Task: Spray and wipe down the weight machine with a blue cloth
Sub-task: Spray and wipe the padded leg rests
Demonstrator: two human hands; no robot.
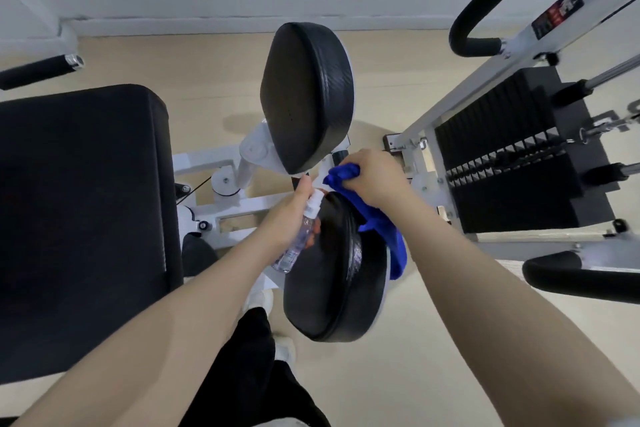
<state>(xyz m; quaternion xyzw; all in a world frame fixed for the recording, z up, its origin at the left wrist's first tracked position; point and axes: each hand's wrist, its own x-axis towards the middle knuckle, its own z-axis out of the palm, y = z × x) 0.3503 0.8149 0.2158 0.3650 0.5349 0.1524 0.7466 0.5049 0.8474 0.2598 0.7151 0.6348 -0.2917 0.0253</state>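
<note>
Grip: left hand (294, 215) bottle (298, 236); right hand (372, 177) cloth (388, 232)

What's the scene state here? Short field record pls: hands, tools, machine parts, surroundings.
left hand: grips clear spray bottle, white nozzle end up
right hand: grips blue cloth, bunched at the fist, the rest draped over the near pad's right edge
near pad: round, black, between the hands
far pad: round, black, on white frame
seat pad: black, at left
weight stack: black plates, at right
floor: beige
</note>
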